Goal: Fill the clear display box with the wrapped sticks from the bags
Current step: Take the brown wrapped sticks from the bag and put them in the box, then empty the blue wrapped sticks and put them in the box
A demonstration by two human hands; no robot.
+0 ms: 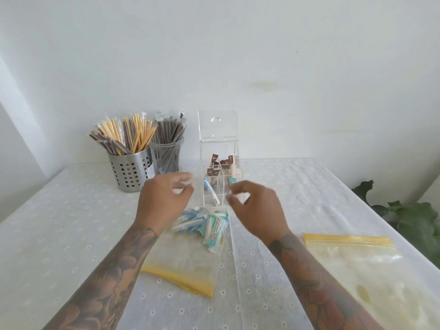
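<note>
The clear display box [217, 139] stands at the table's middle with its lid up. Brown-topped wrapped sticks [220, 166] fill its back cells. A blue wrapped stick [212, 190] leans in the front left cell, and a teal wrapped stick [232, 181] stands at the front right. My left hand [164, 198] hovers by the box's left side, fingers loosely curled and holding nothing. My right hand [256, 207] is at the box's right side, its curled index fingertip at the teal stick; whether it pinches it is unclear. A zip bag [181, 265] with blue and teal sticks [202, 225] lies below the box.
A second zip bag [371, 272] with a yellow strip lies at the right. A perforated metal cup [129, 170] and a clear cup [166, 156], both full of long wrapped straws, stand left of the box. Plant leaves [414, 220] show past the table's right edge.
</note>
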